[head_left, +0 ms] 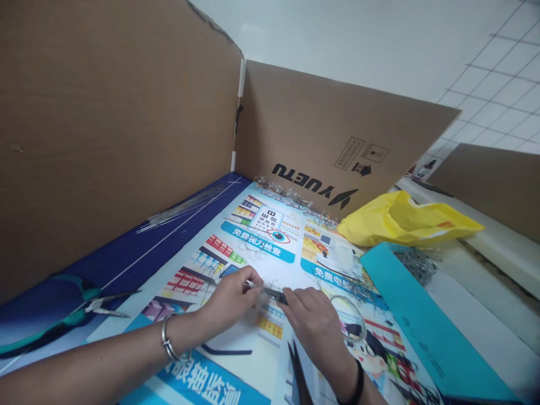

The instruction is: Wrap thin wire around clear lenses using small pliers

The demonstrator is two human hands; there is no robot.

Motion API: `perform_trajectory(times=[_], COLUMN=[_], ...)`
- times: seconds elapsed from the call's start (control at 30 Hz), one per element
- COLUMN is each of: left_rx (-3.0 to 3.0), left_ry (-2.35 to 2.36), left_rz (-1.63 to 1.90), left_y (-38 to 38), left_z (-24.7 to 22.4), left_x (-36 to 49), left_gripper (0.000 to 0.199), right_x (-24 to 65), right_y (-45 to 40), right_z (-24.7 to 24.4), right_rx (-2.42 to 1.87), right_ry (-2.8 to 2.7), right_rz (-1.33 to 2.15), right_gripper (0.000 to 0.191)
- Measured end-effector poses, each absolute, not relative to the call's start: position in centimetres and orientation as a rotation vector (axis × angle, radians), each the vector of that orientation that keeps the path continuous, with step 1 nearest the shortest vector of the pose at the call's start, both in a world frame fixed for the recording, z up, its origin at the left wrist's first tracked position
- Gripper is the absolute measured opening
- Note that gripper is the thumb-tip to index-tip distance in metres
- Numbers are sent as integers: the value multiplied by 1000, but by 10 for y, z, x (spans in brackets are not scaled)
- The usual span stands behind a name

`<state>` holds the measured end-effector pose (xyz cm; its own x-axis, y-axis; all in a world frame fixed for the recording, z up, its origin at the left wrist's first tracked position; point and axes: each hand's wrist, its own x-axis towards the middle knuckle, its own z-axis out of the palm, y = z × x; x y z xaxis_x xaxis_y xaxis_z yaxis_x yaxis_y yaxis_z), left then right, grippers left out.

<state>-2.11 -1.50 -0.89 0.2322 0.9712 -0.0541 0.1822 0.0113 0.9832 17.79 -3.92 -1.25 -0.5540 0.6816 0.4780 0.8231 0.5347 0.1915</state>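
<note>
Over the blue-and-white printed sheet: both my hands work close together, a narrow gap between my fingertips.
Left hand: mine, thumb and forefinger pinched together on a thin, silvery bent piece of wire; the fine detail at the tips is blurred.
Right hand: mine, fingers wrapped tight around a slim, dark metal tool, its narrow end pointing at my left fingertips.
Wire piece: between my two hands, at the tool's tip, above the middle of the sheet.
Wrists: a silver metal bracelet on my left, a black band on my right.
Below my right hand: a black tool with two pointed tips; just beyond that wrist, a pale round wire coil.
Left edge: teal-and-black-handled cutters, blades apart; farther back, a bundle of straight silvery wires.
Right side: a turquoise cardboard box with tangled grey wire, a crumpled yellow plastic bag just behind it.
Back: a brown cardboard panel, wire scraps along its foot.
</note>
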Motion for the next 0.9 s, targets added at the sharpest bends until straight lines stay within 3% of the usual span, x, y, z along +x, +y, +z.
perform_trajectory(times=[0.53,0.9], left_rx=[1144,1081], left_ry=[998,981], left_rz=[866,866], left_y=[-13,-12], left_z=[-12,-18], left_x=[-19,-20], left_gripper=[9,11], right_x=[178,177], right_y=[-35,-37], right_z=[-20,-14], right_rx=[-1264,-1207], right_ry=[-2351,-2452], right_rz=[-287,-419], right_gripper=[25,19])
